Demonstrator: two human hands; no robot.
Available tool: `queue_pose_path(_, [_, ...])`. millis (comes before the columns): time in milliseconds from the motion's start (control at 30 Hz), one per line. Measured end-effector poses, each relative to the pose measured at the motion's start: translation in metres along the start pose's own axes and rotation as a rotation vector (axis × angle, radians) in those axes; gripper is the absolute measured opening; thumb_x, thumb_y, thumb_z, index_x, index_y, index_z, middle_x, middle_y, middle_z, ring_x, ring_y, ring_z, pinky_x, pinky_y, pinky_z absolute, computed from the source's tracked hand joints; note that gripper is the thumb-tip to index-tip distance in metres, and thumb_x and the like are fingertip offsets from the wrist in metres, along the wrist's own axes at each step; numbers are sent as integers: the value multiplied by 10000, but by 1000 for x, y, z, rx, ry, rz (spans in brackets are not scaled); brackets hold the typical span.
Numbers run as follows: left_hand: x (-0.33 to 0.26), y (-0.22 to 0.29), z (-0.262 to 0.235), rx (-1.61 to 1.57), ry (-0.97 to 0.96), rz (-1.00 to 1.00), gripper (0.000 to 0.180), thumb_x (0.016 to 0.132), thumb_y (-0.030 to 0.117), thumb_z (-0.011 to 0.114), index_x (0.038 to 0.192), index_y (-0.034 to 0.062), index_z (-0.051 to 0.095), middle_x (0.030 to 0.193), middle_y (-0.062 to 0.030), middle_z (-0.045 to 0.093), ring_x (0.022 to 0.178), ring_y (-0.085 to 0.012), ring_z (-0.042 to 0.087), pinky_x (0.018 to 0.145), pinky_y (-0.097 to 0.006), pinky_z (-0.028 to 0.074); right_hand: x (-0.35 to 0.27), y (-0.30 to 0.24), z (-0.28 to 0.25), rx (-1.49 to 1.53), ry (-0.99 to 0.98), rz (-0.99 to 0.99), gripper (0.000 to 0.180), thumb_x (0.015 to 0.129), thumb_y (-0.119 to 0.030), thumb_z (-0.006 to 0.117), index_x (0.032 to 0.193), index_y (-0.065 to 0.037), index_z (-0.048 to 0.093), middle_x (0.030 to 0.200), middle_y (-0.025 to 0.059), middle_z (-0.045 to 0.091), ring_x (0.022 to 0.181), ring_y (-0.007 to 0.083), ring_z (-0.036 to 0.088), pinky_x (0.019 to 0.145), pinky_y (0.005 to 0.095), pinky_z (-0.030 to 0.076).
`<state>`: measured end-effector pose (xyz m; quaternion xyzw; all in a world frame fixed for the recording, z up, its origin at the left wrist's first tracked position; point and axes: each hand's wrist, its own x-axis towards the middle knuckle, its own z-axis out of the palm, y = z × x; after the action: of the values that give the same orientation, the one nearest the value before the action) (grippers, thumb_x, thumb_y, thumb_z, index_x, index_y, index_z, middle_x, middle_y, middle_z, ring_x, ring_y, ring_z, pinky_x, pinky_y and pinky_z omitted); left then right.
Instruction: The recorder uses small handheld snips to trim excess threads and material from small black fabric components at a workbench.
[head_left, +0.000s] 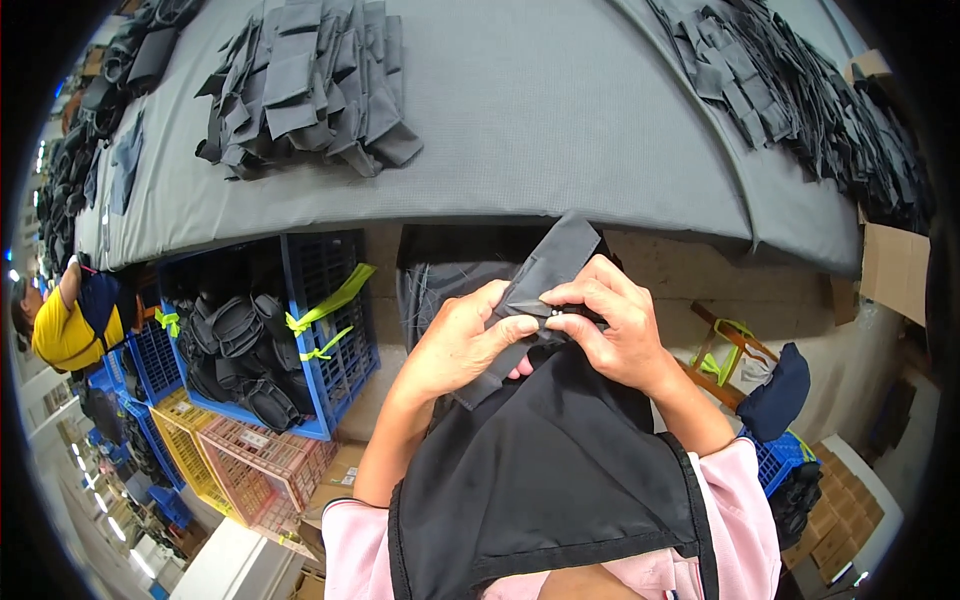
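Observation:
A dark grey fabric strip [560, 250] is held up in front of my black apron [560, 450], its upper end sticking out past my fingers. My left hand [465, 340] grips the strip's middle, with the thumb on top and other fingertips showing underneath. Thumb and forefinger of my right hand [612, 320] pinch at the strip's edge, close to the left thumb tip. A small dark bit with pale specks shows between the right fingers; I cannot make out what it is.
Ahead stretches a grey-covered table [520, 120] bearing a pile of grey strips [310, 90] and another heap [790, 100] at right. A blue crate [300, 340] of black pieces stands left, near a pink crate [265, 460]. A person in yellow [75, 325] is far left. A wooden frame [725, 350] is at right.

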<state>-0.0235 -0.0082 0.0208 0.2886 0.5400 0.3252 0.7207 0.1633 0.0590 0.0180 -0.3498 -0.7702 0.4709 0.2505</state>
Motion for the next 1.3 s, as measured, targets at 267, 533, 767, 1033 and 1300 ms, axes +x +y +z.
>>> queue_pose_path(267, [3, -4, 3, -123, 22, 46, 259, 904, 146, 584, 1102, -11, 528, 853, -68, 625, 642, -127, 634, 555, -243, 512, 3, -2, 8, 109, 117, -27, 202, 705, -3, 705, 903, 0, 666, 759, 56, 542, 644, 128, 503, 539, 239, 404])
queue_pose_path(533, [9, -11, 0, -371, 130, 140, 420, 910, 206, 580, 1252, 2, 443, 1062, -131, 618, 784, -181, 647, 701, -294, 538, -8, 1, -4, 51, 155, 15, 223, 677, -7, 718, 895, -8, 669, 750, 58, 540, 633, 141, 491, 528, 244, 373])
queue_pose_path(767, [14, -8, 5, -439, 115, 212, 287, 930, 198, 534, 1154, 23, 498, 1081, -166, 620, 829, -202, 637, 750, -324, 526, -6, -1, 2, -205, 143, -82, 264, 657, -53, 742, 905, -52, 651, 724, 49, 537, 558, 192, 543, 510, 295, 425])
queue_pose_path(1033, [11, -15, 4, -447, 71, 258, 368, 935, 239, 535, 1227, 35, 445, 1127, -161, 603, 892, -225, 642, 757, -327, 535, -11, 1, -14, 183, 204, 75, 185, 708, 32, 677, 889, 2, 654, 785, 63, 522, 588, 104, 527, 516, 234, 416])
queue_pose_path(1300, [9, -9, 13, -500, 34, 211, 340, 942, 236, 521, 1208, 39, 446, 1132, -185, 592, 846, -249, 658, 737, -339, 549, 7, 14, -8, -166, 399, -110, 263, 700, -15, 727, 948, -34, 641, 771, 64, 537, 567, 160, 527, 499, 268, 431])
